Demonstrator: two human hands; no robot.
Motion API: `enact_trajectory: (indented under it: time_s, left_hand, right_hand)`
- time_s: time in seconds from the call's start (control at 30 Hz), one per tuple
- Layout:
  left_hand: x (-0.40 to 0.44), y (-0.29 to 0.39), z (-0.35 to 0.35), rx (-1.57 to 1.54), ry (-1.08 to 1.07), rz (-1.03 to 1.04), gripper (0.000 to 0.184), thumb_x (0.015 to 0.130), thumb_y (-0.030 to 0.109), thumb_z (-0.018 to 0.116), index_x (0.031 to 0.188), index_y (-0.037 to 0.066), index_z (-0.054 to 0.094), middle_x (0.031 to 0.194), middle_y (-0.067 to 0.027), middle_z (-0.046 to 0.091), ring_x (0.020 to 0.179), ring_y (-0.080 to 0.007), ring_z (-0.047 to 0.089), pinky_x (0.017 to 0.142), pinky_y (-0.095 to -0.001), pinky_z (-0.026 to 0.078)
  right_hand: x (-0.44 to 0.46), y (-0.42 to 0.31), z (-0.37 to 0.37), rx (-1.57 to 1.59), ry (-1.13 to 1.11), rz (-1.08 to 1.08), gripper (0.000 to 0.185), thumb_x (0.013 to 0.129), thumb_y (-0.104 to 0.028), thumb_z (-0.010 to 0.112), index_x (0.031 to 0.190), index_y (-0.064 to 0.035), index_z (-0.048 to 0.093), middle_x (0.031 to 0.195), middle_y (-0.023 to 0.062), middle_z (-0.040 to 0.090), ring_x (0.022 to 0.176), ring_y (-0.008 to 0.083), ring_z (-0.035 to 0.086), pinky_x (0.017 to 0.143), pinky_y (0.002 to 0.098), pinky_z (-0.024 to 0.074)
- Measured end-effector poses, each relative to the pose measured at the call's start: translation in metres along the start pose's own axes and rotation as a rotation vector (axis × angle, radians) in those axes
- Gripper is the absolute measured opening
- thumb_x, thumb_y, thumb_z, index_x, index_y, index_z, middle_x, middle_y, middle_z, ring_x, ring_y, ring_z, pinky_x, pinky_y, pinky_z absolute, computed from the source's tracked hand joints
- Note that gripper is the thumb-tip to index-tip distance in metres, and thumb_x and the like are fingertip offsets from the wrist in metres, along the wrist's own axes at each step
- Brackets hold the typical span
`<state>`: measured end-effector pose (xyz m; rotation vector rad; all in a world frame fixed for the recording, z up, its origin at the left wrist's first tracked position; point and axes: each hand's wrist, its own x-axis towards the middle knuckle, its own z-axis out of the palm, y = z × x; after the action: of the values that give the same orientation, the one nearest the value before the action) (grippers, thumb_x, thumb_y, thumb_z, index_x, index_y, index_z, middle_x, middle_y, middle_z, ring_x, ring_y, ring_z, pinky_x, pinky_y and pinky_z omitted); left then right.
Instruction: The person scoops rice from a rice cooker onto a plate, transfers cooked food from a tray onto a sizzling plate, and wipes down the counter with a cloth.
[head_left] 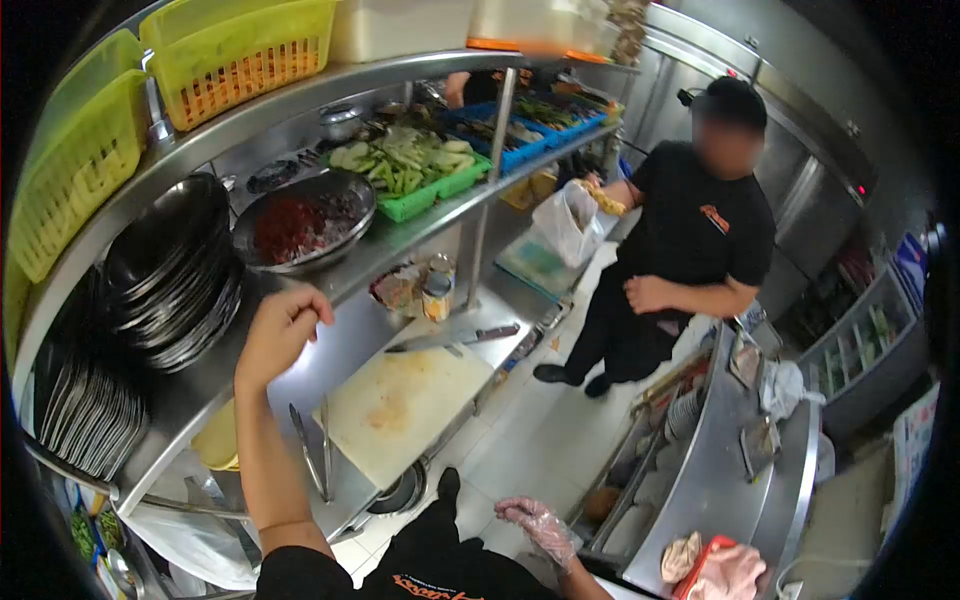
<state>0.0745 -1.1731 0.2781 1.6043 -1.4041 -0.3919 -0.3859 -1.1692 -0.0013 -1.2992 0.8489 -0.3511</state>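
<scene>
My bare left hand (284, 335) is raised in front of the shelf, just below a metal bowl (305, 220) of dark red food. Its fingers are curled in, and nothing shows in them. Low in the view, my right hand (540, 527) wears a clear plastic glove; its fingers are stretched out and it holds nothing. Between the two hands lies a pale cutting board (400, 405) with brownish stains. Metal tongs (316, 455) lie by its left edge, and a knife (450, 340) lies behind it.
A co-worker (700, 220) stands in the aisle, one gloved hand at a white plastic bag (570, 225). Stacked dark pans (170, 270) and a green basket of cut vegetables (420, 195) fill the shelf. A steel counter (720, 480) with a pink cloth (728, 575) stands right.
</scene>
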Motion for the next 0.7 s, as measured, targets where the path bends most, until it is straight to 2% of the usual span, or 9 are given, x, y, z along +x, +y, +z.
enact_trajectory:
  time_s: [0.1, 0.13, 0.23, 0.33, 0.43, 0.47, 0.57, 0.6, 0.7]
  left_hand:
    - [-0.002, 0.010, 0.002, 0.087, 0.030, 0.017, 0.016, 0.081, 0.000, 0.049, 0.084, 0.000, 0.064, 0.078, -0.0056, 0.062, 0.063, -0.0132, 0.059, 0.059, -0.0274, 0.048]
    - [-0.002, 0.016, 0.001, 0.112, 0.024, 0.013, 0.016, 0.080, -0.001, 0.048, 0.084, 0.000, 0.064, 0.077, -0.0070, 0.061, 0.064, -0.0148, 0.060, 0.059, -0.0282, 0.047]
    - [-0.001, 0.019, 0.006, 0.205, 0.089, 0.053, 0.017, 0.076, -0.003, 0.051, 0.085, 0.001, 0.064, 0.083, -0.0134, 0.063, 0.068, -0.0271, 0.064, 0.063, -0.0329, 0.049]
    - [0.003, 0.018, 0.005, 0.238, 0.102, 0.076, 0.018, 0.073, -0.004, 0.053, 0.085, 0.002, 0.065, 0.088, -0.0142, 0.066, 0.072, -0.0323, 0.065, 0.066, -0.0352, 0.050]
    - [0.006, 0.020, 0.003, 0.260, 0.086, 0.124, 0.018, 0.072, -0.005, 0.055, 0.085, 0.003, 0.066, 0.090, -0.0130, 0.067, 0.074, -0.0329, 0.066, 0.067, -0.0363, 0.051]
    - [0.007, 0.019, 0.004, 0.273, 0.079, 0.109, 0.019, 0.071, -0.005, 0.056, 0.085, 0.003, 0.067, 0.090, -0.0121, 0.068, 0.074, -0.0320, 0.066, 0.067, -0.0366, 0.051]
    - [0.011, 0.025, 0.003, 0.318, 0.071, 0.103, 0.021, 0.071, -0.006, 0.056, 0.085, 0.003, 0.067, 0.089, -0.0118, 0.068, 0.073, -0.0325, 0.066, 0.066, -0.0361, 0.051]
    - [0.006, 0.019, 0.001, 0.275, 0.046, 0.067, 0.025, 0.070, -0.005, 0.057, 0.090, 0.004, 0.070, 0.090, -0.0136, 0.070, 0.073, -0.0309, 0.068, 0.066, -0.0353, 0.052]
    - [-0.006, 0.018, -0.003, 0.181, 0.121, 0.154, 0.031, 0.068, -0.004, 0.060, 0.095, 0.004, 0.073, 0.090, -0.0161, 0.070, 0.072, -0.0288, 0.070, 0.066, -0.0354, 0.054]
  right_hand:
    - [0.030, -0.010, -0.015, 0.277, -0.011, -0.054, 0.027, 0.098, -0.018, 0.064, 0.118, 0.0007, 0.065, 0.118, 0.0096, 0.068, 0.109, 0.0198, 0.065, 0.101, 0.0342, 0.0500]
    - [0.043, -0.012, -0.022, 0.247, -0.015, -0.018, 0.028, 0.097, -0.017, 0.065, 0.119, 0.0008, 0.064, 0.119, 0.0100, 0.068, 0.112, 0.0193, 0.064, 0.102, 0.0339, 0.0497]
    - [0.077, -0.068, -0.037, -0.049, -0.037, 0.094, 0.027, 0.099, -0.021, 0.063, 0.119, -0.0024, 0.066, 0.118, 0.0091, 0.068, 0.110, 0.0179, 0.064, 0.097, 0.0323, 0.0513]
    - [0.116, -0.114, -0.059, -0.419, -0.156, 0.031, 0.027, 0.099, -0.025, 0.063, 0.119, -0.0071, 0.067, 0.114, 0.0063, 0.069, 0.105, 0.0171, 0.064, 0.093, 0.0314, 0.0517]
    - [0.162, -0.163, -0.070, -0.628, -0.234, 0.192, 0.027, 0.101, -0.026, 0.057, 0.122, -0.0101, 0.067, 0.109, 0.0049, 0.071, 0.098, 0.0150, 0.065, 0.086, 0.0326, 0.0531]
    - [0.175, -0.156, -0.075, -0.559, -0.221, 0.132, 0.030, 0.101, -0.029, 0.057, 0.121, -0.0089, 0.066, 0.110, 0.0088, 0.070, 0.099, 0.0198, 0.065, 0.086, 0.0349, 0.0521]
    - [0.234, -0.137, -0.090, -0.998, -0.372, -0.287, 0.030, 0.100, -0.027, 0.055, 0.120, -0.0083, 0.066, 0.114, 0.0141, 0.067, 0.103, 0.0274, 0.064, 0.091, 0.0381, 0.0507]
    - [0.243, -0.148, -0.086, -1.015, -0.415, -0.198, 0.028, 0.099, -0.023, 0.053, 0.118, -0.0076, 0.066, 0.117, 0.0173, 0.065, 0.107, 0.0336, 0.062, 0.097, 0.0403, 0.0490]
    - [0.272, -0.128, -0.088, -0.887, -0.435, -0.417, 0.026, 0.097, -0.017, 0.052, 0.117, -0.0067, 0.065, 0.115, 0.0171, 0.065, 0.108, 0.0343, 0.062, 0.097, 0.0417, 0.0493]
